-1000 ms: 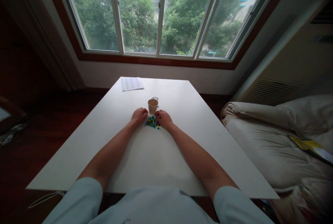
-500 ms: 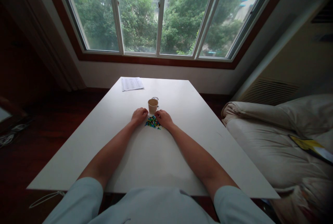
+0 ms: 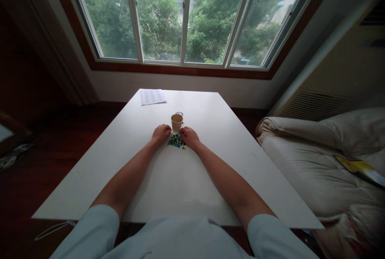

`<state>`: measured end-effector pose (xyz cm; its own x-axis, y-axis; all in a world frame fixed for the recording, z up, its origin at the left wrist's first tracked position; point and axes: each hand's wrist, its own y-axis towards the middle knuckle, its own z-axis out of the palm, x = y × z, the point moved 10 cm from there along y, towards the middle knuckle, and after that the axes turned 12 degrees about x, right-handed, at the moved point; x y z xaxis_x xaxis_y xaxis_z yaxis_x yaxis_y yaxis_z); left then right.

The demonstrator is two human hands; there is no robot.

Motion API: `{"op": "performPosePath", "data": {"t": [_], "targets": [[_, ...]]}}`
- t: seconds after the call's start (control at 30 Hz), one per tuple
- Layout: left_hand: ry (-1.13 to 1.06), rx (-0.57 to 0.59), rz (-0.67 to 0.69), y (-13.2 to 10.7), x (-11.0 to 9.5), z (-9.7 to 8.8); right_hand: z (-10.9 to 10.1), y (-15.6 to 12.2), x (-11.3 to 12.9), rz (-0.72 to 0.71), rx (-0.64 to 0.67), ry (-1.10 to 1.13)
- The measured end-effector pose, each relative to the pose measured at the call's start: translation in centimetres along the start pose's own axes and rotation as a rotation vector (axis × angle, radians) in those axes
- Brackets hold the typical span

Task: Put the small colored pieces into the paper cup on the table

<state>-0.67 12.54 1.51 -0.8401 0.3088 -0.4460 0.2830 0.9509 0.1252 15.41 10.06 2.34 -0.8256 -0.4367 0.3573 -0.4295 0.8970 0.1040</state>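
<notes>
A small brown paper cup [image 3: 177,123] stands upright near the middle of the white table [image 3: 186,187]. Just in front of it lies a loose pile of tiny coloured pieces [image 3: 176,140], blue, green, yellow and dark, too small to name. My left hand [image 3: 162,132] rests to the left of cup and pile, fingers curled together. My right hand [image 3: 189,135] lies at the pile's right edge, its fingertips pinched close to the cup's base. What either hand holds, if anything, is too small to see. Behind the cup shows part of a thin dark ring [image 3: 179,113].
Printed sheets of paper [image 3: 152,97] lie at the table's far left corner. Beyond the table is a wide window [image 3: 183,64]. To the right stands a padded beige sofa [image 3: 294,162] with a yellow and black item [image 3: 355,166]. Cables [image 3: 15,154] lie on the floor at left.
</notes>
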Motion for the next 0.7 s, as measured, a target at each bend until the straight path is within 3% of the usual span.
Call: {"op": "performPosePath", "data": {"t": [0.7], "targets": [[0.001, 0.007, -0.005, -0.02, 0.02, -0.04, 0.1, 0.08, 0.01, -0.007, -0.01, -0.004]]}}
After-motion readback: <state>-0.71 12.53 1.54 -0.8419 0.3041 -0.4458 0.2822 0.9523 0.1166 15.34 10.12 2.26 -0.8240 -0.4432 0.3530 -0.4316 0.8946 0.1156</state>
